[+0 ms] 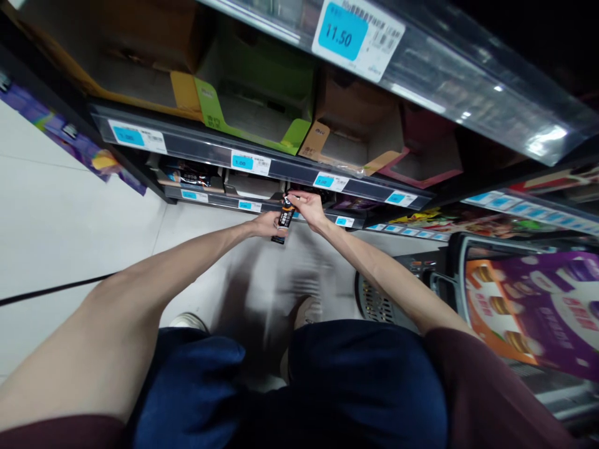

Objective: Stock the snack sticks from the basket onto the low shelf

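Observation:
Both hands are on a small black snack packet (286,218) with white lettering and a touch of orange, held out in front of the lowest shelf. My left hand (266,224) is closed around its left side. At its upper end, my right hand (307,207) grips it between thumb and fingers. Just behind them is the bottom shelf with a box of dark packets (189,173) at its left and a pale open box (255,185) nearer the hands. What lies directly behind my right hand is partly hidden.
Above are open display boxes, including a green box (257,134), and a shelf edge with a price tag (358,37). A dark shopping basket (374,299) stands on the floor at right, near a purple and orange carton (538,312). My knees are bent below.

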